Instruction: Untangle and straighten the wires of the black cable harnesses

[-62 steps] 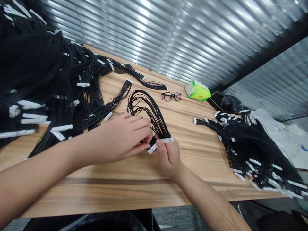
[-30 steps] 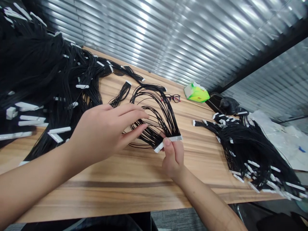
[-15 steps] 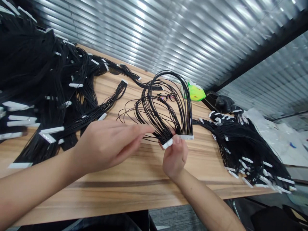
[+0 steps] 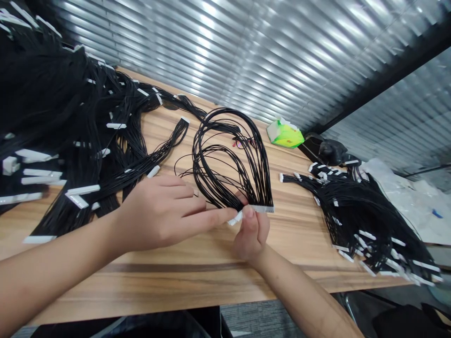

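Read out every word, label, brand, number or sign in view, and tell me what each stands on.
No text can be read.
Green pack: a small reddish mark, too small to read.
White plug in the right hand, the one farther right: tiny dark marks; cannot tell whether print or slots.
Pale plastic: a blue patch, too blurred to tell.

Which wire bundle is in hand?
The looped black bundle in the middle: the right hand pinches it by its white connectors, whereas the other bundles lie unheld.
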The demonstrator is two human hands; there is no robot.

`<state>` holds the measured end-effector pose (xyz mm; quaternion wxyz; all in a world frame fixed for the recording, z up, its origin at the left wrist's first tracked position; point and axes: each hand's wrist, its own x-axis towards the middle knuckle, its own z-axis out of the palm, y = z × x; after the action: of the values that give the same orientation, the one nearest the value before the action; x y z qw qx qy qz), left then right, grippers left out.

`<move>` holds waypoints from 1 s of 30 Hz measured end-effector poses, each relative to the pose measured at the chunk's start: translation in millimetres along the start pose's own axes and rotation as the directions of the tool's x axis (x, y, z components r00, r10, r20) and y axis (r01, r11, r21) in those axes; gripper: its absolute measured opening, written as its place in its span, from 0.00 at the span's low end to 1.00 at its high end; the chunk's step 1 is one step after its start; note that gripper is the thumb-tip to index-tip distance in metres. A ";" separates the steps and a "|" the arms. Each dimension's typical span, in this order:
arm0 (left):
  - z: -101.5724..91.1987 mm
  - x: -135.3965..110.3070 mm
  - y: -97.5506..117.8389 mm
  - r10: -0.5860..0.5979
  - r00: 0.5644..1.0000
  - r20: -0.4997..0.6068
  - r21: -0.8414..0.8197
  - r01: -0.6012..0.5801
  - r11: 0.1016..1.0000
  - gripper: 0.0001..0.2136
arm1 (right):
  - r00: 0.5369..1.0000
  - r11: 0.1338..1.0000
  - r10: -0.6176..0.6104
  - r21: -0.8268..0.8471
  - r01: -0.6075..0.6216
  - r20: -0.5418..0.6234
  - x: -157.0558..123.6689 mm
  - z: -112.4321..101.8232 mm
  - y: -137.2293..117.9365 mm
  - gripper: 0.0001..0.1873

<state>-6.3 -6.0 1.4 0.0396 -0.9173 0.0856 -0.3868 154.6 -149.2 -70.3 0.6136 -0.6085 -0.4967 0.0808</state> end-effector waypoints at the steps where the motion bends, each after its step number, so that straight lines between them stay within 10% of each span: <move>1: -0.3 0.7 -0.1 -0.005 1.000 0.008 0.004 0.005 1.000 0.15 | 1.000 1.000 -0.016 0.021 0.017 -0.010 0.6 0.7 -1.2 0.18; 14: -6.5 17.0 -5.2 -0.048 0.985 0.164 0.060 0.039 0.997 0.09 | 0.950 0.965 -0.178 -0.142 0.219 0.257 21.3 -0.9 -23.0 0.18; 24: -15.5 10.8 -3.1 0.000 1.000 -0.023 -0.070 -0.002 0.998 0.16 | 0.986 0.985 0.137 0.115 -0.126 -0.095 22.9 4.8 -12.4 0.20; 30: -11.0 9.2 4.5 -0.008 0.996 0.089 -0.293 0.033 0.956 0.15 | 0.958 0.941 0.250 0.269 -0.206 -0.142 34.4 6.9 -20.4 0.23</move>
<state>-8.4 -12.2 14.8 -0.0976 -0.9297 0.1308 -0.3302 156.3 -125.5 -37.4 0.7132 -0.5842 -0.3527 0.1602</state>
